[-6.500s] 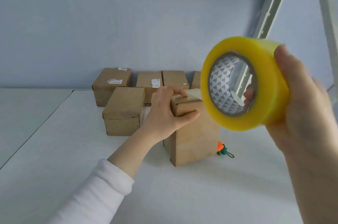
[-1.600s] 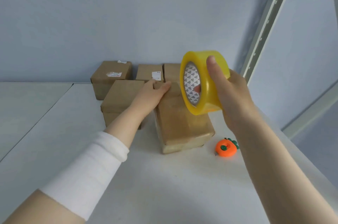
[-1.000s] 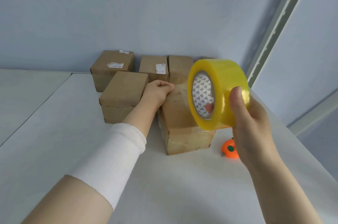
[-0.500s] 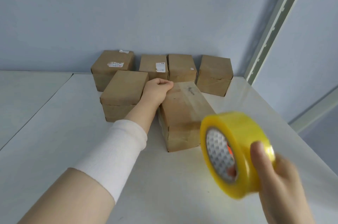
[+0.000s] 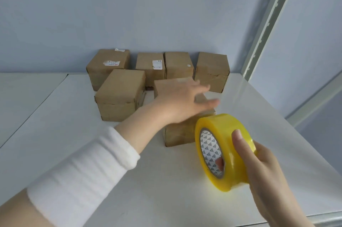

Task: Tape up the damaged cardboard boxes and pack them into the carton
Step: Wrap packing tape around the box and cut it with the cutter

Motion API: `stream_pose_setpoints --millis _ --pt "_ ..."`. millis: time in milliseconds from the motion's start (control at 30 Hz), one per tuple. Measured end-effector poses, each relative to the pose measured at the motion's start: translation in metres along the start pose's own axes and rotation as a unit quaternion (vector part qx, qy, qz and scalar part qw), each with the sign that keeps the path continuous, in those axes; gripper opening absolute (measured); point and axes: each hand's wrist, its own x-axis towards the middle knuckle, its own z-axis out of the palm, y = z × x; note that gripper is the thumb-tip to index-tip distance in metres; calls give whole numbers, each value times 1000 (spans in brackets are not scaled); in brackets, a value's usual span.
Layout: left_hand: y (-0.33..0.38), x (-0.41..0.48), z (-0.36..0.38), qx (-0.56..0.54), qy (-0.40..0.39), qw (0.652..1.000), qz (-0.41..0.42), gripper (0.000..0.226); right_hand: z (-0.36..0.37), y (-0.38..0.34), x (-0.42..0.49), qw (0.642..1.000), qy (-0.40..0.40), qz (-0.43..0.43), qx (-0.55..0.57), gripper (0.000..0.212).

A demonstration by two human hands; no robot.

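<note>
The left hand (image 5: 182, 102), fingers spread, hovers over the near box (image 5: 178, 135) on the table (image 5: 74, 134); the right hand (image 5: 262, 167) clamps the tape roll (image 5: 227, 152) just in front of it. With the box unpinned, a tug on the tape could drag it or wrinkle the strip.

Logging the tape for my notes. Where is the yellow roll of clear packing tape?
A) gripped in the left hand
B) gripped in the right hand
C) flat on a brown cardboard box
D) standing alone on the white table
B: the right hand grips the yellow roll of clear packing tape, thumb on its outer band; the left hand is spread open, holding nothing.
</note>
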Motion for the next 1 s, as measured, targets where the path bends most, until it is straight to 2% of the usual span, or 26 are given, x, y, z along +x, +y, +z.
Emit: stream_pose_setpoints --millis 33,100,167,267,400,533,600,667,733,800,867,933,1000 --pt "-2 1 5 59 -33 998 -3 73 0 0 2 1000 -26 7 15 28" --pt "-11 8 7 99 -42 994 -5 67 3 -3 8 995 -77 21 54 25" --pt "-19 17 5 88 -31 996 2 65 8 -2 17 993 -97 27 55 41" --pt "-29 31 2 80 -18 997 5 65 21 -2 22 996 -81 5 21 52" --pt "-39 35 5 63 6 998 24 62 24 5 3 999 -22 -22 34 41" --pt "-37 32 3 38 19 999 33 54 21 5 2 999 -35 -13 30 44" --pt "-32 24 -1 -30 110 993 18 40 18 4 5 998 -57 -10 32 47" --pt "-24 5 0 -62 267 962 1 27 14 5 5 995 -90 -7 36 50" --pt "-10 -23 6 -104 362 926 -22 30 9 4 6 991 -125 2 45 60" --pt "5 -48 16 -156 339 924 -85 40 4 4 9 984 -172 12 50 63" --pt "18 -58 22 -239 218 924 -202 44 0 2 13 975 -216 23 46 61" --pt "26 -55 26 -367 126 878 -281 42 -11 0 19 967 -254 28 14 63" --pt "28 -48 26 -441 114 831 -319 33 -29 -3 34 968 -247 12 -30 63"
